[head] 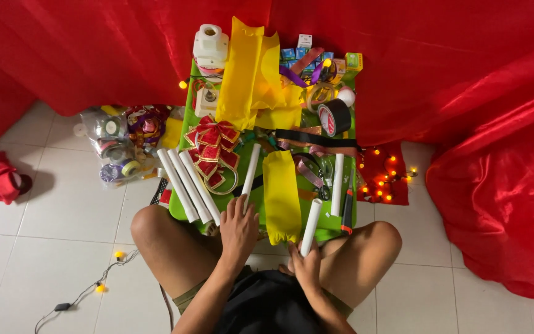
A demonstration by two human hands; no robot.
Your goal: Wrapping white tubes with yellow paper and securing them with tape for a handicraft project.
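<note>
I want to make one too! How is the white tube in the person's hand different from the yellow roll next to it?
The white tube is thin, smooth and stiff; the yellow roll is much fatter and looks soft and wrinkly. The white tube is gripped at its lower end by the right hand and leans slightly; the yellow roll lies on the green table with no hand gripping it. Both are long, round shapes.

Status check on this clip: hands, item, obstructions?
Left hand flat on the green tray. Right hand gripping a white tube. Yellow fabric roll lies between them.

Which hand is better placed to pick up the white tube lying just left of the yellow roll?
Probably the left hand: its fingers already touch that white tube. The right hand is holding another white tube.
</note>
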